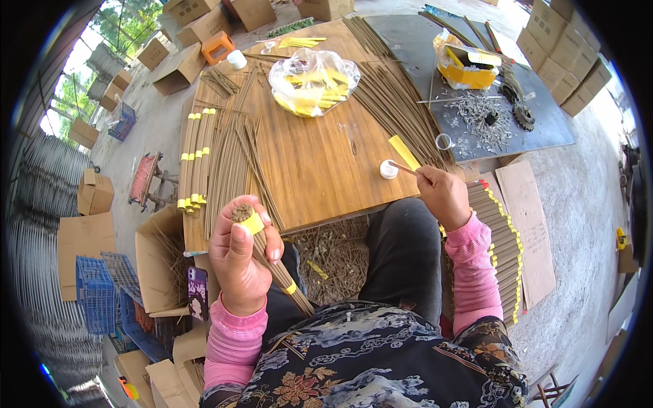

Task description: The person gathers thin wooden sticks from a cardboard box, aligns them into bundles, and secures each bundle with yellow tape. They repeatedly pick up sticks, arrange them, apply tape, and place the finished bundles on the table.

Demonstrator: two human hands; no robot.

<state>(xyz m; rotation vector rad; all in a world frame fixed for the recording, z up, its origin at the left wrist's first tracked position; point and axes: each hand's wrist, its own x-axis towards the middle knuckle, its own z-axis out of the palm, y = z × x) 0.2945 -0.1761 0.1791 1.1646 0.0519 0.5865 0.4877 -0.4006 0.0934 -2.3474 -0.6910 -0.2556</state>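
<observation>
My left hand [239,262] is closed round a bundle of thin brown incense sticks [275,270], tilted with its top end up. Yellow paper bands circle the bundle near the top and lower down. In my right hand [443,198] is a short brown stick [404,168], pinched in the fingers. Its tip is at the mouth of a small white pot [388,170] near the table's front edge; a yellow paper strip [405,151] lies just beyond. Several banded incense bundles [193,161] lie at the table's left, beside loose incense sticks [228,163].
A clear plastic bag [314,83] of yellow strips sits on the wooden table [320,170]. To its right, a dark board [537,136] carries a yellow box [469,73] and scattered small pieces. More banded bundles [500,251] are stacked right of my legs. A phone [198,292] stands at left.
</observation>
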